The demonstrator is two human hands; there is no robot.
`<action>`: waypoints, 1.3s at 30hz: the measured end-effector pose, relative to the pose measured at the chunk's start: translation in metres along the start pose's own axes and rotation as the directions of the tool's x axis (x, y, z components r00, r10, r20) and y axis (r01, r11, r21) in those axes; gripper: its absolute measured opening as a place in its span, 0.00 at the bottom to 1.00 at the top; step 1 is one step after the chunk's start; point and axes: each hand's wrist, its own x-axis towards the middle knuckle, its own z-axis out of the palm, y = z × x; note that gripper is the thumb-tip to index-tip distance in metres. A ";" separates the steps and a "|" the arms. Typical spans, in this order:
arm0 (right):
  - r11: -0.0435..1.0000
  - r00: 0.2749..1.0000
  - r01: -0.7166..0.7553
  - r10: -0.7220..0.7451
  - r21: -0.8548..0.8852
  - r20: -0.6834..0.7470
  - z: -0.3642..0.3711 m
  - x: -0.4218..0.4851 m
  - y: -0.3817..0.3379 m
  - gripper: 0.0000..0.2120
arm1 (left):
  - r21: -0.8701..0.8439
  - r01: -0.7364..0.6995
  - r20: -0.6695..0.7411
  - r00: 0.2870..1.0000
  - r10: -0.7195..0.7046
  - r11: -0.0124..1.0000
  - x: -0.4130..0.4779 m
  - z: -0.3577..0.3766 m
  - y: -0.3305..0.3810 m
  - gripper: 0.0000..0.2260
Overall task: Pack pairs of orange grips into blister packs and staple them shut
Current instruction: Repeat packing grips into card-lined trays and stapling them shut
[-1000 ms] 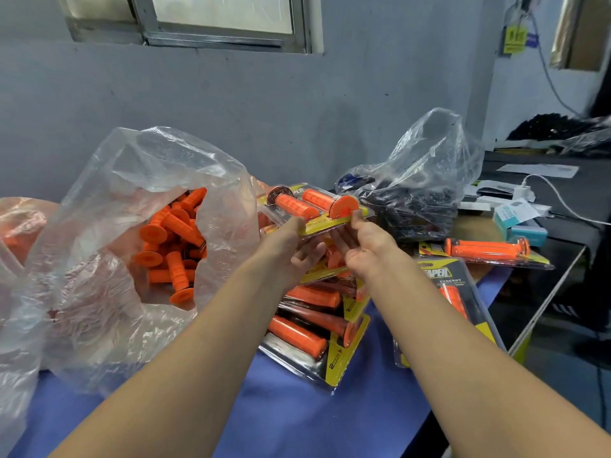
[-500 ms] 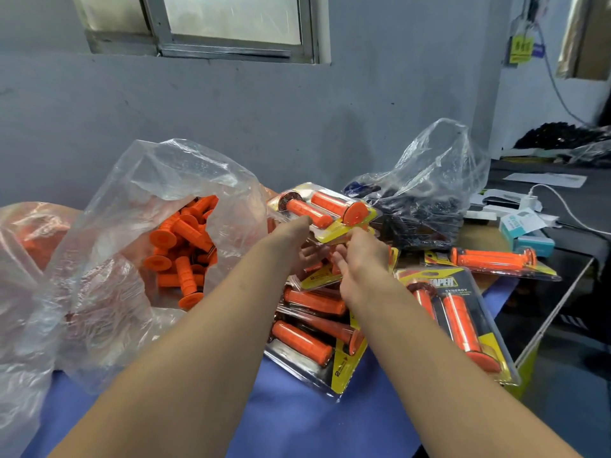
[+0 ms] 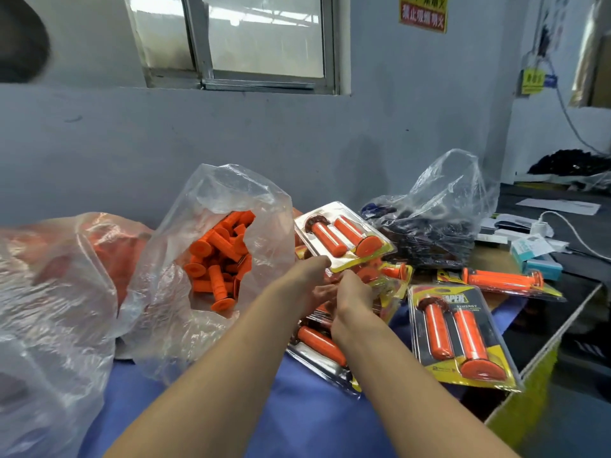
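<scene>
Head view, and this batch looks well under way. The left grip (image 3: 310, 271) pinches the near edge of a pack (image 3: 355, 259), held up off the counter (image 3: 297, 424) and tilted. Two orange grips (image 3: 325, 239) sit side by side inside it. Is it stapled? Too small to tell.

The right grip (image 3: 352, 290) is just below, reaching into the pile (image 3: 322, 342) of filled packs. Its fingers are hidden behind the hand, so I cannot tell whether they are spread or closed on anything.

What's done: several packs overlap in that pile, each showing orange inside. A flat pack (image 3: 459, 335) lies face up to the right with its pair in place. A far pack (image 3: 502, 279) rests beyond it, near the counter's right edge.

What's left: plenty, by my reckoning. The bag (image 3: 231, 190) on the left gapes open over a heap of loose grips (image 3: 215, 259). Another bag, the side bag (image 3: 66, 259), shows orange through its plastic at far left. A dark bag (image 3: 429, 233) sits behind the packs, its contents unclear.

I can make out no stapler and no empty pack. I'd call this mid-batch. The raised pack looks loaded, so closing it or stacking it on the pile seems the likely step in hand.
</scene>
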 end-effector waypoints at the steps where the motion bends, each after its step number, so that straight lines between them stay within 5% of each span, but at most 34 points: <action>1: 1.000 1.000 0.010 -0.010 0.003 0.006 0.001 -0.004 0.002 0.16 | 0.026 -0.012 0.000 1.000 0.012 1.000 -0.005 -0.002 -0.001 0.05; 6: 0.994 0.997 0.072 -0.071 -0.081 0.024 0.028 -0.044 0.038 0.13 | 0.257 -0.182 -0.005 0.982 0.190 0.949 -0.042 -0.048 -0.016 0.08; 10: 0.970 0.986 0.073 -0.036 -0.232 0.160 0.055 -0.105 0.096 0.11 | 0.479 -0.170 -0.092 0.966 0.243 0.861 -0.096 -0.137 -0.030 0.11; 16: 0.915 0.830 0.050 0.186 -0.401 0.526 0.108 -0.239 0.195 0.09 | 0.608 0.035 -0.244 0.959 0.145 0.793 -0.207 -0.300 -0.048 0.13; 21: 0.834 0.704 0.197 0.245 -0.515 0.667 0.143 -0.296 0.238 0.10 | 0.814 0.229 -0.360 0.920 0.155 0.534 -0.275 -0.400 -0.053 0.11; 24: 0.818 0.687 0.237 0.241 -0.524 0.686 0.160 -0.309 0.252 0.11 | 0.858 0.340 -0.442 0.871 0.215 0.386 -0.302 -0.445 -0.057 0.11; 32: 0.758 0.714 0.343 0.172 -0.554 0.678 0.172 -0.283 0.267 0.12 | 0.875 0.387 -0.469 0.825 0.315 0.289 -0.299 -0.480 -0.062 0.15; 39: 0.795 0.573 0.444 0.102 -0.412 0.813 0.206 -0.331 0.278 0.12 | 0.791 0.609 -0.508 0.593 0.625 0.066 -0.343 -0.519 -0.012 0.12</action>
